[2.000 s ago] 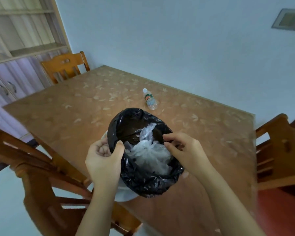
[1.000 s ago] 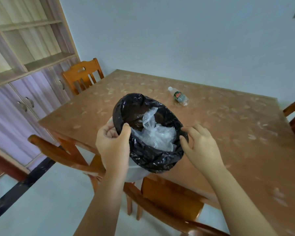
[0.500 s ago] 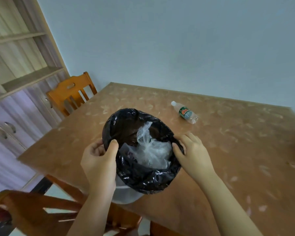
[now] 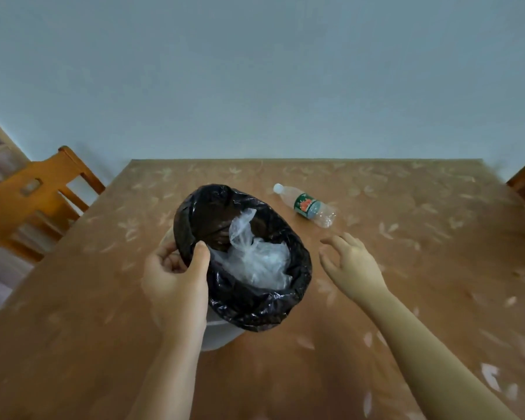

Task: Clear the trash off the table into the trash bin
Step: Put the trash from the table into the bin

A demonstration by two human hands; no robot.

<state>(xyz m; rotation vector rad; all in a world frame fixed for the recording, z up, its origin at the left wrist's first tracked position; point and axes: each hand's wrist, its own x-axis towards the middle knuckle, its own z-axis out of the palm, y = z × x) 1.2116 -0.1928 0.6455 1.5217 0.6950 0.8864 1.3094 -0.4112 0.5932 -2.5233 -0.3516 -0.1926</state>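
Partly done: clear plastic bag (image 4: 256,262) already in the black-lined trash bin (image 4: 243,256), w/ left hand (image 4: 176,283) fingers gripping its rim, right hand (image 4: 350,263) spread empty nr the plastic water bottle (image 4: 308,206), lying on the table (image 4: 406,283), prob last to bin.

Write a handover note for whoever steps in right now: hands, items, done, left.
Left hand: grip closed on the near-left rim of the trash bin, holding it over the table.
Right hand: open, empty, off the bin, fingers spread toward the plastic bottle.
Done: a crumpled clear plastic bag sits in the black liner.
Left: the bottle lies on its side beyond the bin; pick it up and drop it in.
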